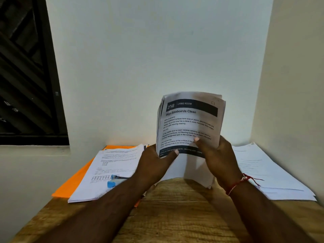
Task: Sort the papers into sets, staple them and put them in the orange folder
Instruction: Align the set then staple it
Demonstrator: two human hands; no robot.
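— What are the fingers doing?

— Both hands pinch the same sheaf of papers (pixel 190 123). The left hand (pixel 154 165) has its thumb pressed flat on the printed front, at the sheet's seven o'clock corner. The right hand (pixel 219 155) has its thumb pressed on the front near five o'clock. The other fingers of both hands are behind the paper, so I cannot tell how they lie.

— How does the sheaf sit?

— It is held upright above the wooden table (pixel 175 211), with its top curling back toward the wall (pixel 157 50).

— Can you read it?

— A dark band carries "2748" and "LIVING ROOM", and below it is the heading "Wipe Baseboards Clean". Something like "C1" is pencilled faintly at the one o'clock corner. The body text speaks of dust or stains, but much of it is blurred.

— And around the hands?

— A red thread (pixel 239 184) circles the right wrist. At nine o'clock from the hands a left pile (pixel 112 163) of printed sheets lies on the orange folder (pixel 73 185), which shows along the pile's left edge and far edge. A blue stapler (pixel 114 181) rests on that pile, near its front. At three o'clock a right pile (pixel 266 169) of sheets lies flat on the table against the side wall. A dark window (pixel 26 76) fills the view's ten o'clock corner.
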